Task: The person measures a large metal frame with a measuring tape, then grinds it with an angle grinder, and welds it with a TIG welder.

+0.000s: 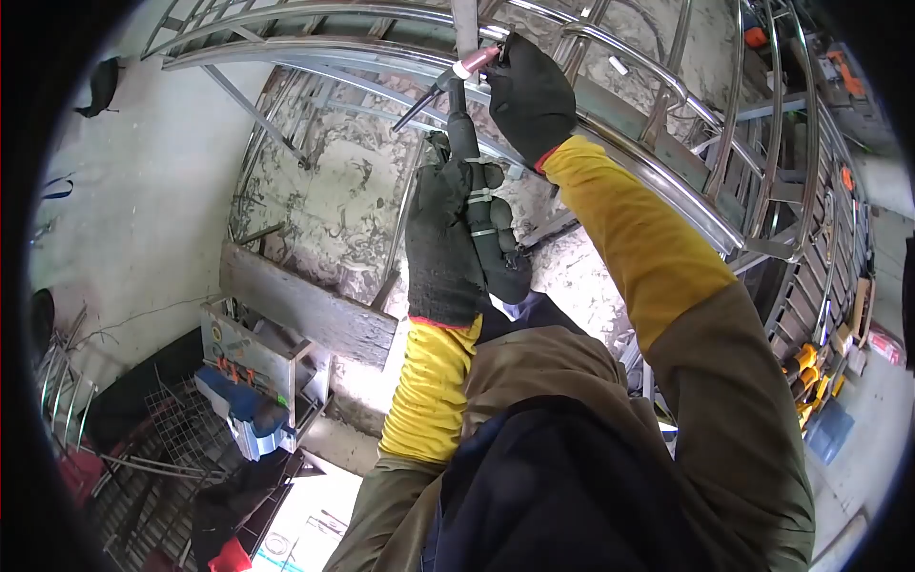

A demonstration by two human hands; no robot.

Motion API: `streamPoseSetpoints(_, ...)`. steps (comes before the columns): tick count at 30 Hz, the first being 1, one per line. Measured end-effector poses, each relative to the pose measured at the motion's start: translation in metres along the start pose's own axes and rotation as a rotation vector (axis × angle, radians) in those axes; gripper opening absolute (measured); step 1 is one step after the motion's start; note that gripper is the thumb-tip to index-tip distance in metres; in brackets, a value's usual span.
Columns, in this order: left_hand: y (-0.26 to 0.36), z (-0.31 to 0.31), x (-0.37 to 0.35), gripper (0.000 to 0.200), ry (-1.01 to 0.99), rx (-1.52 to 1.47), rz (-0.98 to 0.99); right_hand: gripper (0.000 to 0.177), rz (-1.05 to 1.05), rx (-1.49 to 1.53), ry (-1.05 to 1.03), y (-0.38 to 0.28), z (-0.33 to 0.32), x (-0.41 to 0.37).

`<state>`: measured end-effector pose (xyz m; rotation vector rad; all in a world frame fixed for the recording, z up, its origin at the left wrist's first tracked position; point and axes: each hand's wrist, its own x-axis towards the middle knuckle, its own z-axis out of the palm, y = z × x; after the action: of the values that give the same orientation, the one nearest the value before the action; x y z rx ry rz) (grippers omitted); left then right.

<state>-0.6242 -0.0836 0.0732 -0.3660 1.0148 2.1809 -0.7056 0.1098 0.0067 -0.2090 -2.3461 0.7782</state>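
My left hand (444, 238), in a dark knit glove, is closed round the handle of a TIG welding torch (462, 133). Pale ties circle the handle beside the glove. The torch head points up and right, with a pink nozzle (475, 63) at its front and a long black back cap (416, 110) behind. My right hand (534, 100), gloved the same way, has its fingers closed at the nozzle's tip; what exactly they pinch there is hidden. Just beyond both hands runs a shiny metal tube frame (658, 176).
More curved metal railings (324, 46) cross the top. A weathered wooden plank (305, 300) lies at left, by a metal box (253, 348) with a blue cloth (243, 398) on it. Yellow-handled tools (805, 367) and a blue container (831, 429) sit at right. The floor (348, 181) is stained.
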Motion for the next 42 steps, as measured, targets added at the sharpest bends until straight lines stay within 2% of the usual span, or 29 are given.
streamPoseSetpoints(2,0.001,0.001,-0.001,0.031,0.029,-0.017,0.021,0.024,0.006,0.003,-0.006,-0.001,0.000,0.000)
streamPoseSetpoints(5,0.004,0.001,-0.003,0.032,-0.039,-0.001,-0.047,0.023,-0.007,0.000,0.014,-0.003,-0.001,0.000)
streamPoseSetpoints(14,0.005,0.006,-0.010,0.034,-0.046,-0.211,-0.072,0.024,0.000,0.009,0.015,0.000,0.001,-0.002)
streamPoseSetpoints(16,0.008,-0.002,-0.011,0.033,-0.179,-0.185,-0.128,0.031,0.022,0.032,0.009,0.000,0.001,-0.003)
streamPoseSetpoints(18,-0.009,-0.006,-0.018,0.033,0.000,0.455,0.316,0.030,0.013,0.018,0.009,0.000,0.002,-0.003)
streamPoseSetpoints(19,-0.008,-0.005,-0.018,0.033,0.000,0.455,0.313,0.029,0.002,0.004,0.008,-0.001,0.002,-0.003)
streamPoseSetpoints(22,0.002,0.001,-0.021,0.033,-0.125,-0.009,0.034,0.025,-0.035,-0.035,0.007,-0.004,0.000,0.000)
streamPoseSetpoints(24,0.006,0.001,-0.010,0.035,-0.162,-0.149,-0.109,0.023,-0.061,-0.061,0.007,-0.009,-0.002,0.002)
streamPoseSetpoints(25,0.000,-0.007,-0.002,0.046,-0.138,-0.202,-0.118,0.021,0.007,-0.018,0.003,-0.013,-0.005,0.004)
streamPoseSetpoints(29,0.003,-0.007,-0.004,0.044,-0.220,-0.281,-0.175,0.020,0.021,-0.042,-0.007,-0.015,-0.006,0.005)
streamPoseSetpoints(32,0.003,0.001,-0.007,0.042,-0.192,-0.285,-0.195,0.020,0.097,-0.007,-0.072,-0.012,-0.008,0.004)
streamPoseSetpoints(34,-0.002,0.009,-0.010,0.039,0.062,-0.001,-0.030,0.024,0.022,-0.028,-0.043,-0.004,-0.003,0.001)
streamPoseSetpoints(37,-0.012,0.009,-0.033,0.037,0.080,-0.097,0.094,0.031,-0.041,-0.037,0.038,0.000,-0.001,-0.004)
streamPoseSetpoints(38,-0.011,0.012,-0.038,0.038,0.251,-0.014,0.144,0.031,-0.037,-0.038,0.041,0.001,-0.002,-0.004)
streamPoseSetpoints(41,-0.012,-0.035,-0.043,0.041,0.117,-0.056,0.111,0.038,-0.080,-0.015,0.026,0.000,-0.004,-0.005)
streamPoseSetpoints(42,-0.013,-0.044,-0.043,0.040,0.220,-0.167,0.084,0.037,-0.060,-0.020,0.008,-0.001,-0.005,-0.005)
